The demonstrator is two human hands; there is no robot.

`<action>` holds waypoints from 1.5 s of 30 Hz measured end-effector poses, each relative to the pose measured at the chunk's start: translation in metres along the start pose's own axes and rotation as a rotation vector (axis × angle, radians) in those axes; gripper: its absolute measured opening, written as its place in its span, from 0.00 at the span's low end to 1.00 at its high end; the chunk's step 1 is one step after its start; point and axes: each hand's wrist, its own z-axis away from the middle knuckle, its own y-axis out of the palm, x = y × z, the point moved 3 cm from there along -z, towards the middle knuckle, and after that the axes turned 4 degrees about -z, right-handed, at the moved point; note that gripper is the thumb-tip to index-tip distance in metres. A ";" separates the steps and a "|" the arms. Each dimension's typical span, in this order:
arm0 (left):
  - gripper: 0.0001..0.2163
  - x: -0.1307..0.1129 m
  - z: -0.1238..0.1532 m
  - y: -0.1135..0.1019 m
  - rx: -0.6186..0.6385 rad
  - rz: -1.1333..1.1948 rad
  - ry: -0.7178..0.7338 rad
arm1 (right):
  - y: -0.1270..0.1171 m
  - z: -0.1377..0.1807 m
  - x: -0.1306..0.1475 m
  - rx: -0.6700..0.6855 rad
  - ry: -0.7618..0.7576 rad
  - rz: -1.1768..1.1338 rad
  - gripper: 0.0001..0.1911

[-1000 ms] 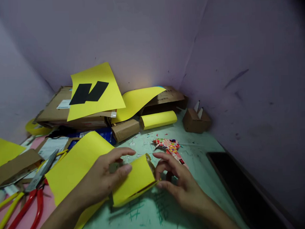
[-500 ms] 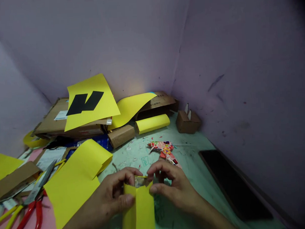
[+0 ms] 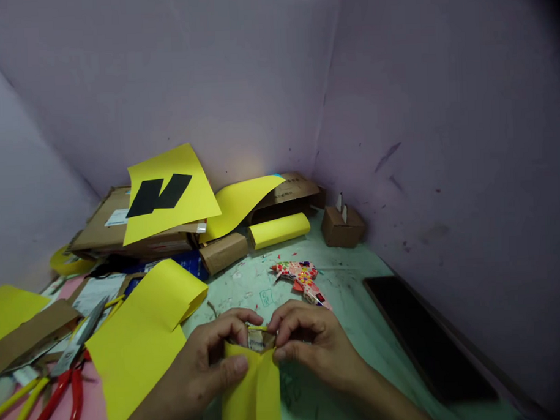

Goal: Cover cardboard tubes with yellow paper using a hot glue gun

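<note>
The far rim of a yellow paper-covered cardboard tube (image 3: pixel 249 392) is pinched by left hand (image 3: pixel 216 356) and right hand (image 3: pixel 328 349); rightward, green worktop (image 3: pixel 357 314) is exposed before a flat black slab (image 3: pixel 426 339).

No text is legible; the white label (image 3: pixel 117 217) and green scribbles (image 3: pixel 266 297) are unclear.

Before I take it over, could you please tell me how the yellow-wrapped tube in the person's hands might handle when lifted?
The tube is probably light for its size, since cardboard shows inside. Its yellow cover might gape if squeezed, as a seam runs down it.
</note>
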 end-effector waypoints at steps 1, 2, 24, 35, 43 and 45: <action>0.17 -0.002 0.000 0.001 0.000 -0.018 0.011 | 0.000 0.000 0.000 0.000 0.012 -0.001 0.07; 0.17 -0.005 0.000 0.002 0.002 -0.041 0.022 | 0.000 0.000 -0.001 0.007 0.026 0.001 0.07; 0.03 -0.020 0.001 0.016 -0.185 -0.154 0.105 | 0.001 0.006 -0.004 0.143 0.125 0.061 0.06; 0.05 -0.015 -0.008 0.019 -0.210 -0.220 0.070 | -0.018 0.017 -0.016 0.116 0.348 0.189 0.03; 0.14 -0.028 0.008 -0.026 -0.679 -0.311 -0.034 | -0.010 0.021 -0.029 -0.067 0.355 0.084 0.07; 0.11 -0.016 0.019 -0.034 -0.793 -0.220 -0.242 | -0.010 0.022 -0.033 -0.092 0.335 0.072 0.07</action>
